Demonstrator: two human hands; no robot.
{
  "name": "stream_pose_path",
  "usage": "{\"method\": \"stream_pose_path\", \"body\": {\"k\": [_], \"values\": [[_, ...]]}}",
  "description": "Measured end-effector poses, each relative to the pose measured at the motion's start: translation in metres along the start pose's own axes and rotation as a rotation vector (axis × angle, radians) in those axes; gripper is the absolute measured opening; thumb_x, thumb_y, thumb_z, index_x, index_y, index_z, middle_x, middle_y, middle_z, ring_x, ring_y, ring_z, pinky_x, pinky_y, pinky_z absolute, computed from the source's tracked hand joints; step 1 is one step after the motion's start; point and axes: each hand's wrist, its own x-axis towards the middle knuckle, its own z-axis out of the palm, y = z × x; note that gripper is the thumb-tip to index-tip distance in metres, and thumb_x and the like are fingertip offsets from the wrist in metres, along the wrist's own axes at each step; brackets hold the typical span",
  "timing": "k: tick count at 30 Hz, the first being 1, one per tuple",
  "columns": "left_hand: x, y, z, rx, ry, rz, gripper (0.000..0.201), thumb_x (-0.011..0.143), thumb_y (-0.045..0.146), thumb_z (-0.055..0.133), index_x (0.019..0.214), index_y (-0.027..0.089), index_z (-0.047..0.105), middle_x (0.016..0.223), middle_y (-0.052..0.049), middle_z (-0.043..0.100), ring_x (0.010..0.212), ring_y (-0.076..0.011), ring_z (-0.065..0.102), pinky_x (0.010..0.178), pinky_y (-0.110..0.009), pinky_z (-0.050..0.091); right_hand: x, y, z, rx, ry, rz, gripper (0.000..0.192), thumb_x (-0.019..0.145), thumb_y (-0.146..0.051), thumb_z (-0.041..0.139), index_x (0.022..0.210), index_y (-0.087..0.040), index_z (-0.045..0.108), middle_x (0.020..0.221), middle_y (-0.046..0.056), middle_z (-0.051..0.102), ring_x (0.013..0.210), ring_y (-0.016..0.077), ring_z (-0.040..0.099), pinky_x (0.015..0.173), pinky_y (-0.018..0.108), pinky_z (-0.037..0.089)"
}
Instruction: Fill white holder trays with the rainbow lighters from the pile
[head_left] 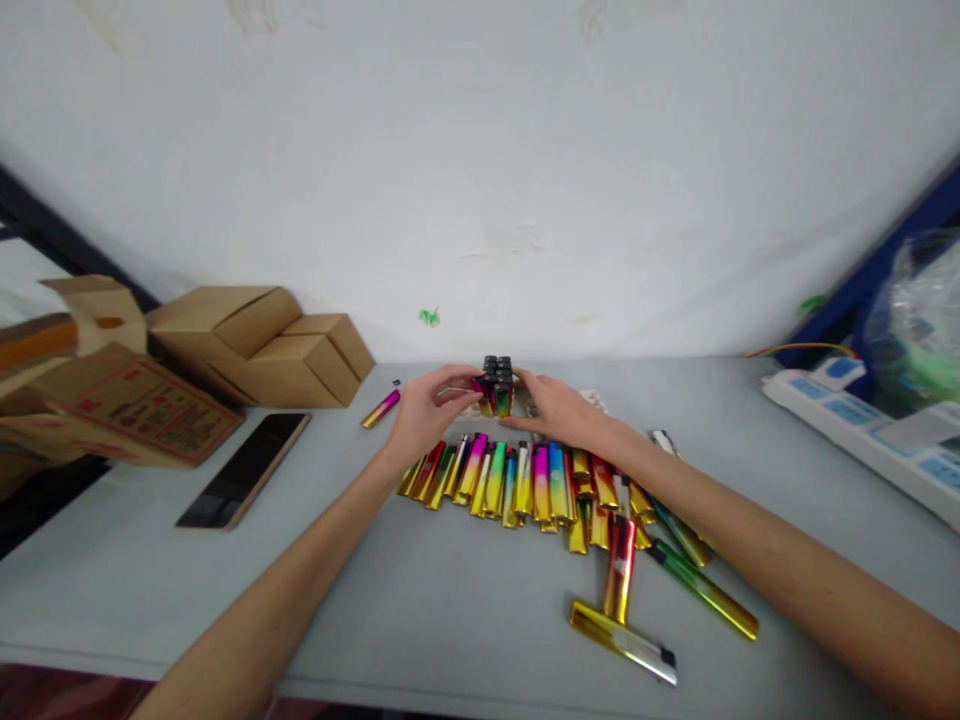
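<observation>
On grey bench [450, 600], near white wall [480, 200]: upright cluster of black-topped, metallic gradient lighters [499, 385] | left hand [429, 397]: fingers grasping its left side | right hand [556, 406]: curved at its right, grip unclear | handling: light, even side pressure should keep tops level

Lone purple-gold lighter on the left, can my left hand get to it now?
Probably yes: the lighter lies just beside your left hand, with nothing in between, though that hand is busy at the black-topped bunch.
</observation>
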Motion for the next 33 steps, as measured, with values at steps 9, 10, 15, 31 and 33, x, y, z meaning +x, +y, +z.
{"method": "stream_pose_path", "body": {"k": [9,10,15,31,33], "values": [[-0.002,0.0004,0.0039,0.182,-0.025,0.123,0.03,0.089,0.031,0.073,0.118,0.023,0.075,0.111,-0.008,0.071,0.103,-0.0205,0.069,0.092,-0.036,0.063,0.0001,0.001,0.0014,0.012,0.02,-0.018,0.074,0.089,-0.046,0.069,0.149,-0.013,0.044,0.12,0.021,0.071,0.106,0.0366,0.068,0.09,0.048,0.052],[-0.0016,0.0004,0.0039,0.204,-0.02,0.132,0.031,0.089,0.031,0.073,0.119,0.024,0.075,0.109,-0.008,0.07,0.101,-0.0201,0.068,0.089,-0.035,0.064,0.0,0.001,0.0016,0.013,0.022,-0.021,0.073,0.09,-0.046,0.069,0.15,-0.013,0.043,0.12,0.021,0.071,0.106,0.0364,0.068,0.09,0.047,0.052],[0.0008,-0.0036,0.002,0.226,-0.06,0.184,0.03,0.092,0.03,0.07,0.121,0.023,0.074,0.106,-0.007,0.07,0.095,-0.0176,0.069,0.09,-0.035,0.064,-0.0001,0.0013,0.0022,0.024,0.017,-0.018,0.076,0.089,-0.044,0.069,0.152,-0.013,0.04,0.118,0.02,0.072,0.106,0.0358,0.068,0.089,0.046,0.051],[-0.004,-0.0061,0.0015,0.32,-0.147,0.129,0.042,0.09,0.026,0.069,0.131,0.023,0.059,0.105,-0.005,0.07,0.092,-0.0167,0.071,0.089,-0.037,0.063,-0.0015,-0.0017,-0.0013,0.047,0.008,-0.007,0.073,0.091,-0.05,0.066,0.148,-0.011,0.043,0.117,0.021,0.071,0.106,0.0359,0.068,0.088,0.046,0.051],[-0.0048,-0.0025,-0.0029,0.313,-0.147,0.105,0.049,0.089,0.027,0.07,0.136,0.024,0.054,0.101,-0.004,0.071,0.089,-0.0163,0.072,0.089,-0.036,0.063,-0.0016,-0.0003,-0.0001,0.046,0.014,-0.01,0.072,0.091,-0.05,0.066,0.148,-0.012,0.044,0.115,0.02,0.072,0.104,0.0357,0.068,0.088,0.046,0.051]]}}
